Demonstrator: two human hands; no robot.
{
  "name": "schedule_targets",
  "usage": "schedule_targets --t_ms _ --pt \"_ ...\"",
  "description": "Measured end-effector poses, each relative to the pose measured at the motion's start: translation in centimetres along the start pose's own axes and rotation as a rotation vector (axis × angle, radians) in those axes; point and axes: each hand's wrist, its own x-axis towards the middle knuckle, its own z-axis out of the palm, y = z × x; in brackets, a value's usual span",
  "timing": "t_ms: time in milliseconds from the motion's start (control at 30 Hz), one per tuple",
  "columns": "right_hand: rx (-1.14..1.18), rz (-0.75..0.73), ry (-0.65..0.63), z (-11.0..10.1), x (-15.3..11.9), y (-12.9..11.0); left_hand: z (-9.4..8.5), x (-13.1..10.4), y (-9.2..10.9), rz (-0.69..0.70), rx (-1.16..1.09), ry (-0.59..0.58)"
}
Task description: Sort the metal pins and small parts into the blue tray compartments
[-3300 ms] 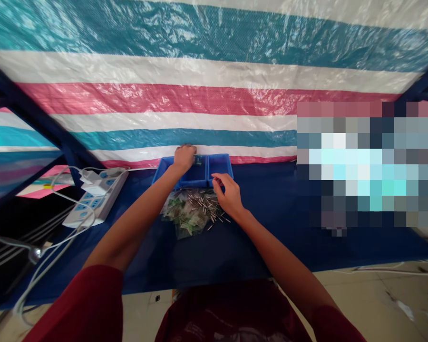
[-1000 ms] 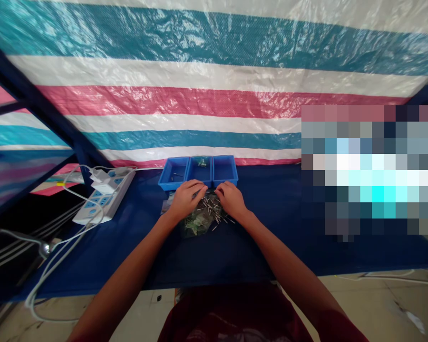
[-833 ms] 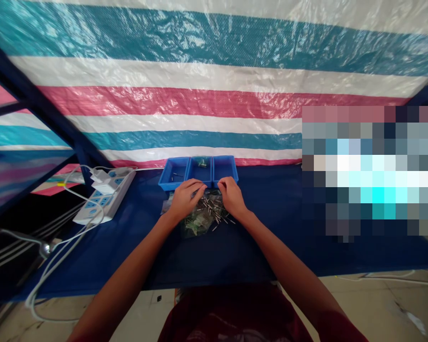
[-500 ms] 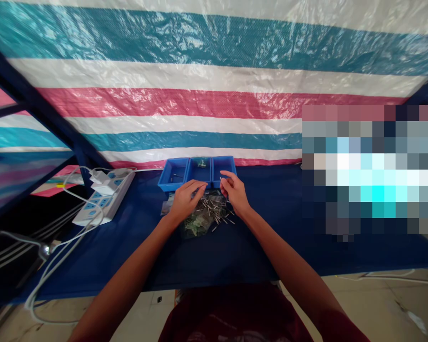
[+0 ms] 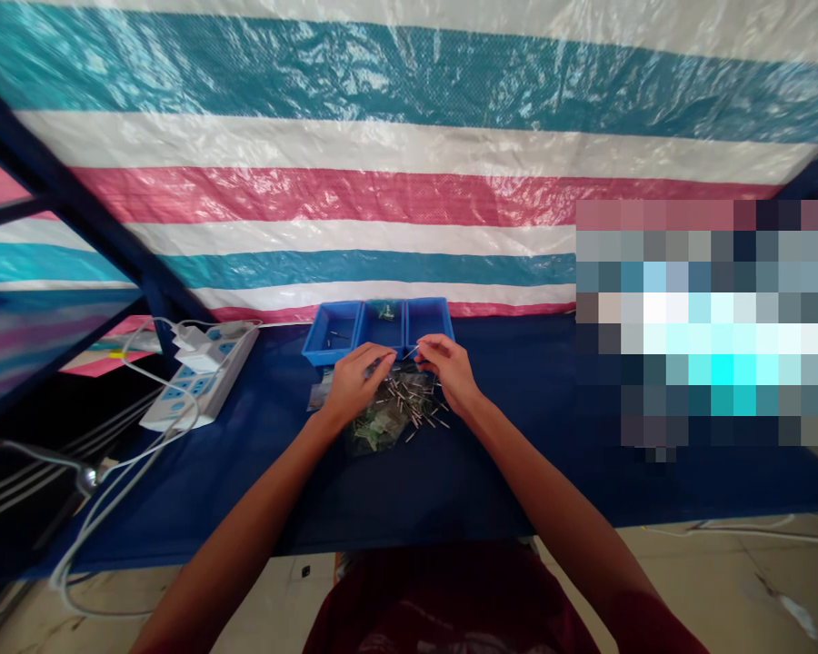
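My right hand pinches a thin metal pin, which points left toward my other hand. Fingers pressed together, my left hand is closed just in front of the blue bins; what its fingertips hold is too small to make out. Between and below the hands, many metal pins lie in a loose pile on clear plastic bags. Behind them stand the left blue bin with a few pins, the middle blue bin with a small bag, and the right blue bin.
On the left of the dark blue table lies a white power strip with plugs and looping cables. A striped plastic sheet hangs behind the table. The right side is pixelated.
The fingers of my right hand have closed in around the pin and moved slightly left, and the pin now points toward my left hand. My left hand has barely moved.
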Motion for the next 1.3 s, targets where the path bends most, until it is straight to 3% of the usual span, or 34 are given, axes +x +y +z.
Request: schedule_targets --t_ms 700,967,1300 --pt "0.061 0.069 -0.057 0.20 -0.33 0.09 0.31 -0.09 -0.02 0.051 0.037 0.037" --pt "-0.160 -0.067 -0.074 0.33 -0.46 0.13 -0.11 -0.08 0.50 -0.017 0.048 0.112" --pt "-0.206 -0.120 -0.112 0.45 -0.74 0.08 -0.29 -0.03 0.54 -0.062 0.010 0.155"
